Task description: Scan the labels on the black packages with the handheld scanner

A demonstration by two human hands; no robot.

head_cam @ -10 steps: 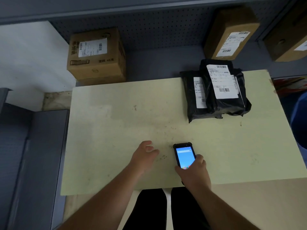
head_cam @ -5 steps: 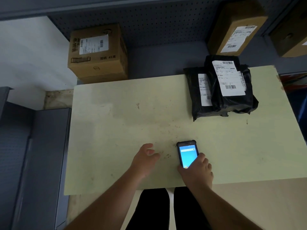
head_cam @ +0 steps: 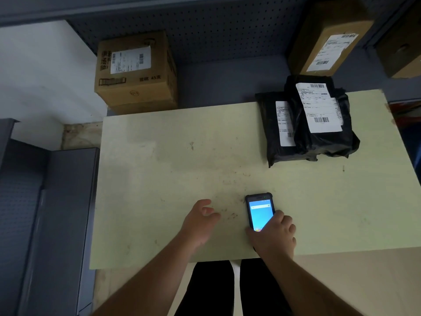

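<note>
Two black packages lie stacked at the table's far right. The upper package (head_cam: 323,142) shows a large white label with barcodes; the lower package (head_cam: 271,133) sticks out to its left with a narrower label. The handheld scanner (head_cam: 258,208), black with a lit blue screen, lies flat near the front edge. My right hand (head_cam: 274,238) rests on its lower end, fingers wrapped around it. My left hand (head_cam: 200,222) lies on the pale green table (head_cam: 159,179) just left of the scanner, fingers loosely curled and holding nothing.
A cardboard box (head_cam: 136,69) with a label stands on the grey shelf behind the table at the left. Two more brown boxes (head_cam: 328,35) sit at the back right. A grey cabinet (head_cam: 45,213) flanks the table's left side.
The view has drifted slightly. My right hand has closed further over the scanner's lower end. The left hand and the packages have stayed in place.
</note>
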